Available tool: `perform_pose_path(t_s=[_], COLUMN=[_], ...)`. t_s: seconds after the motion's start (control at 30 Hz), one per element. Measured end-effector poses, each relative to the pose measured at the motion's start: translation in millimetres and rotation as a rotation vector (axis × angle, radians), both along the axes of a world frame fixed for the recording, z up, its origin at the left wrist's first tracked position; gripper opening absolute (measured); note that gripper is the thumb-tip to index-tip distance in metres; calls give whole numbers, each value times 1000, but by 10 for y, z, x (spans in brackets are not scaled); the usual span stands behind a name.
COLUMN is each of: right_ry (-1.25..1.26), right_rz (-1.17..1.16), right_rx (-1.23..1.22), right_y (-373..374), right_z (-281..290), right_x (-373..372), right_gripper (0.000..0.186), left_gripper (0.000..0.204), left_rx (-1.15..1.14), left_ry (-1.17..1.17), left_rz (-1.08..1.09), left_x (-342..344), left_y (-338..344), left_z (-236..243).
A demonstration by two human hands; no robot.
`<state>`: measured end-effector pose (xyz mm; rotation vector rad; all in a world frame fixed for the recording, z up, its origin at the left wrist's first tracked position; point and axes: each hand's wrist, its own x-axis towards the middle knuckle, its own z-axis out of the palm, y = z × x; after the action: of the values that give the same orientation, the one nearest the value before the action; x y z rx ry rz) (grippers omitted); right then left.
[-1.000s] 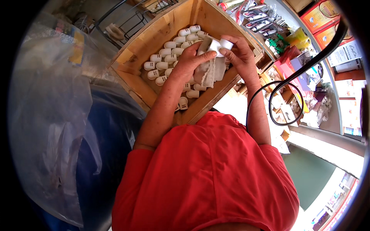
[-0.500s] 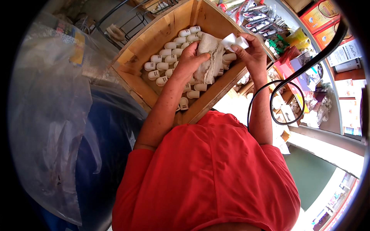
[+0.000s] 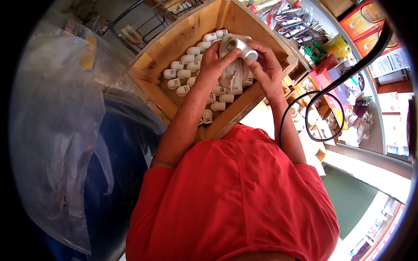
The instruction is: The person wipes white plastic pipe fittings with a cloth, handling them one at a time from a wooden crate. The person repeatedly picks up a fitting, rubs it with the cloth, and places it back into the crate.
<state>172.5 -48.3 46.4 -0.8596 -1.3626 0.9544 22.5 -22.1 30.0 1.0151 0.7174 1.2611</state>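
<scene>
Between my hands is a white plastic pipe elbow [image 3: 248,53], its open ends showing. My right hand [image 3: 270,73] grips it from the right, with the thumb below and fingers over the top. My left hand [image 3: 213,63] is closed on a worn, off-white cloth [image 3: 232,77], and its thumb presses on the elbow's near side. The cloth hangs below the elbow and partly hides the fittings under it. Several similar white pipe elbows [image 3: 193,66] lie in rows inside a wooden box [image 3: 150,65], just beneath my hands.
Clear plastic sheeting [image 3: 56,143] over something blue stands at left. A black cable [image 3: 355,69] loops down at right, in front of my right forearm. Shelves with packaged goods [image 3: 296,26] and boxes [image 3: 361,21] line the right. A wire rack [image 3: 150,28] is beyond the box.
My right hand has brought the elbow left and down to the cloth, turning its open ends into view. My left hand and the cloth have come up against it.
</scene>
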Motion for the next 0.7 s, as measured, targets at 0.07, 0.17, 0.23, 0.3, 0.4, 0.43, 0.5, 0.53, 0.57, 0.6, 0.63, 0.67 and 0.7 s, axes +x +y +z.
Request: perform_pose_path(t_s=[0.07, 0.17, 0.23, 0.3, 0.4, 0.43, 0.5, 0.53, 0.57, 0.6, 0.63, 0.67, 0.7], right_ry=[-58, -113, 18, 108, 166, 173, 168, 159, 148, 140, 132, 123, 108], right_rz=[-23, 42, 90, 132, 163, 150, 117, 97, 77, 56, 37, 18, 10], right_rx=[-149, -353, -458, -535, -564, -540, -487, -458, -429, -415, -400, -386, -372], right_y=[17, 32, 49, 52, 67, 77, 78, 76, 73, 69, 67, 64, 62], right_z=[17, 68, 22, 0, -33, -62, -72, -62, -56, -57, -54, -52, -57], right_x=[41, 131, 149, 177, 195, 193, 184, 174, 165, 154, 140, 131, 127], right_gripper=[32, 42, 41, 41, 41, 42, 41, 40, 39, 38, 37, 37, 37], left_gripper=[39, 44, 48, 52, 54, 54, 55, 54, 54, 54, 53, 52, 52], left_rx=[97, 196, 217, 211, 187, 188, 189, 160, 131, 103, 63, 23, -17], left_ry=[22, 94, 135, 154, 160, 181, 223, 223, 223, 222, 178, 134, 89], left_rz=[41, 72, 65, 40, -3, -3, -5, -15, -25, -35, -61, -87, -113], left_x=[35, 48, 54, 58, 49, 49, 53, 53, 48, 41, 30, 17, 3], left_y=[6, 18, 15, -3, 11, 18, 30, 28, 26, 22, 17, 9, 1], left_z=[-6, -30, -28, -9, -64, -93, -136, -134, -128, -126, -125, -125, -124])
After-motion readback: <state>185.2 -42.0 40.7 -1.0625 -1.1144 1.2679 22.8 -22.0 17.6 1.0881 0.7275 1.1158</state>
